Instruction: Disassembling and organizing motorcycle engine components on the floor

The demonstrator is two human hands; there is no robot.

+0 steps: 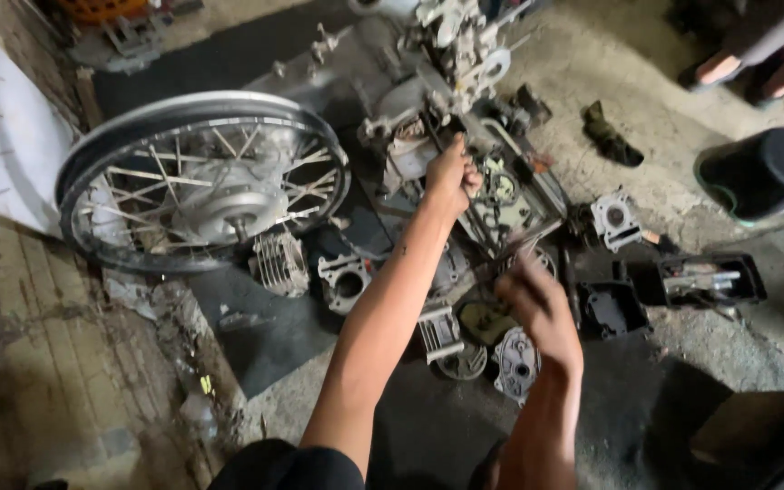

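Reaching far forward, the left hand (451, 174) rests on the open engine case (501, 195), with its fingers curled onto the upper left edge of the case, touching the metal there. The engine case lies on the dark floor (428, 426), and all other places are given from it. Nearer to the person than the case, the right hand (537, 304) hangs blurred above the loose parts; I cannot tell if it is closed or loose, and I see nothing in it. Under this hand lie a round grey cover (516, 363) and a finned part (440, 334). Left of the case stands a spoked wheel (201, 181), and between them, a little nearer to the person, lie a finned cylinder (280, 263) and a cylinder block (345, 281). Right of the case lies a small cylinder head (616, 218), then an open black box (710, 279), and farther right a black bucket (764, 168) on its side.
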